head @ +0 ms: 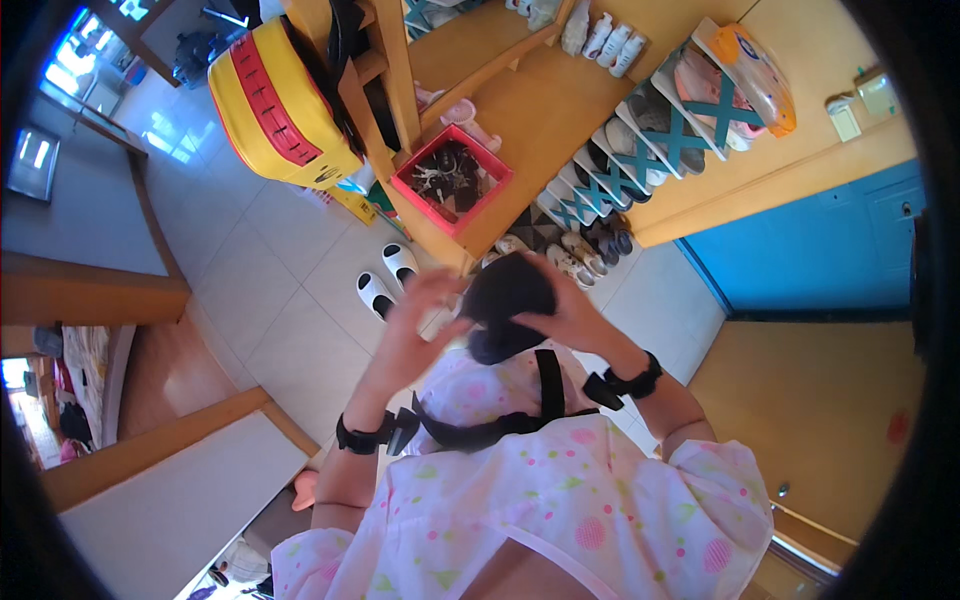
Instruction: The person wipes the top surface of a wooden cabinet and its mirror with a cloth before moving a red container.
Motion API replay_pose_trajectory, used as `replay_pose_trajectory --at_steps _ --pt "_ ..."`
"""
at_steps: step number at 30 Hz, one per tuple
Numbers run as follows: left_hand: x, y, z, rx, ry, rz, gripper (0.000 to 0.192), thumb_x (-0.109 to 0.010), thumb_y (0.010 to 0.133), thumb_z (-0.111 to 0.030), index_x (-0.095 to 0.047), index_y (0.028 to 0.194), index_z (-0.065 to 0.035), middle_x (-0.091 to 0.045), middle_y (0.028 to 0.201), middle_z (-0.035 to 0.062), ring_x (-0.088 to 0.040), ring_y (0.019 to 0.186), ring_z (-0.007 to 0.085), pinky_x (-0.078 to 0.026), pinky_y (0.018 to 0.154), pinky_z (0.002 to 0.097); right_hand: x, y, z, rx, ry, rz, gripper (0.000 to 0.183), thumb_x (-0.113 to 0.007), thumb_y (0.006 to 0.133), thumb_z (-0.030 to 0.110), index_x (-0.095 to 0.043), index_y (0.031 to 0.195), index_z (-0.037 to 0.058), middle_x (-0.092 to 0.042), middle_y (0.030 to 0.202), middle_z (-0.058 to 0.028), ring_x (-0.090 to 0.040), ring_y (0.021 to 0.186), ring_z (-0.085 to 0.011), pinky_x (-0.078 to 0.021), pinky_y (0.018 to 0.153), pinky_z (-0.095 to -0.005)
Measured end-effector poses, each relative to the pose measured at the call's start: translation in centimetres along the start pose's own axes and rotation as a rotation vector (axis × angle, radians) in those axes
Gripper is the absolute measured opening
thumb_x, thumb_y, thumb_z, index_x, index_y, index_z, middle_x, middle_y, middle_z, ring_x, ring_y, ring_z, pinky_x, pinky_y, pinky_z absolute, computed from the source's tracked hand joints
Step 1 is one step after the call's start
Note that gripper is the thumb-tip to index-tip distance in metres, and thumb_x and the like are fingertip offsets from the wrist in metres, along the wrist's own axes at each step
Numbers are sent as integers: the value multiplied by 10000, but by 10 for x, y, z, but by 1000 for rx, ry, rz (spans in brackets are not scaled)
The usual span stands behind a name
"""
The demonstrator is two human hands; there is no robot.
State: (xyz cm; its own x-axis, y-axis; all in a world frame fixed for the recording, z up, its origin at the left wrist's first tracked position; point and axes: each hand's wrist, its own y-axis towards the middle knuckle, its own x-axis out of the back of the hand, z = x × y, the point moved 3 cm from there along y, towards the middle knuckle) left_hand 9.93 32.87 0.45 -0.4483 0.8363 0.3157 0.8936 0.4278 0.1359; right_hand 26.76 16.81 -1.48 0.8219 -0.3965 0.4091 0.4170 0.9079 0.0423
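In front of my chest, my right hand [566, 311] grips a dark rounded item [510, 300] by its right side. It looks soft, perhaps a cap, but blur hides the details. My left hand [416, 330] is just to its left, fingers apart and slightly blurred, with nothing in it. Its fingertips come close to the item; whether they touch cannot be told. Beyond my hands, a red open box [453, 229] holding keys and small things sits on the end of a wooden cabinet top [540, 97].
White slippers [373, 295] lie on the tiled floor [277, 300]. Several shoes [570, 262] stand below a tilted shoe rack [660, 142]. A yellow and red bag [277, 97] hangs beside the wooden frame [390, 75]. A blue door [817, 247] is at right.
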Motion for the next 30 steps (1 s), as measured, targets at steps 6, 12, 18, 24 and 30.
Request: replay_pose_trajectory --at_steps 6,12,18,24,30 --pt "80 -43 60 116 -203 -370 183 -513 980 -72 -599 1120 8 -650 1006 65 -612 973 149 -478 857 299 79 -71 -27 -380 310 -605 495 -745 816 142 -548 1227 -50 -665 1089 -101 -628 987 -171 -494 895 -307" --pt "96 -77 65 140 -73 -492 178 -486 998 -84 -601 1063 36 -641 930 82 -625 883 147 -496 842 281 119 -110 -3 -389 436 -1047 426 -710 849 215 -587 1170 -35 -651 1092 -117 -645 971 -195 -520 832 -304" --pt "105 -101 66 136 -100 -577 200 -484 1005 -109 -614 1034 41 -639 883 72 -626 864 142 -501 823 277 115 -86 19 -322 521 -1009 480 -716 838 232 -539 1209 -17 -628 1131 -132 -645 996 -222 -534 839 -320" --pt "139 -140 75 114 -25 -766 230 -480 1010 -128 -626 1023 49 -646 875 70 -622 833 132 -510 796 275 119 -57 33 -208 617 -928 509 -699 841 238 -519 1255 4 -617 1170 -112 -635 1024 -231 -532 858 -337" --pt "172 -209 101 230 134 -919 247 -493 1010 -154 -627 1022 53 -646 867 67 -624 806 136 -520 771 274 135 -28 47 -257 740 -856 521 -685 847 272 -518 1271 20 -619 1185 -108 -632 1036 -234 -525 884 -352"
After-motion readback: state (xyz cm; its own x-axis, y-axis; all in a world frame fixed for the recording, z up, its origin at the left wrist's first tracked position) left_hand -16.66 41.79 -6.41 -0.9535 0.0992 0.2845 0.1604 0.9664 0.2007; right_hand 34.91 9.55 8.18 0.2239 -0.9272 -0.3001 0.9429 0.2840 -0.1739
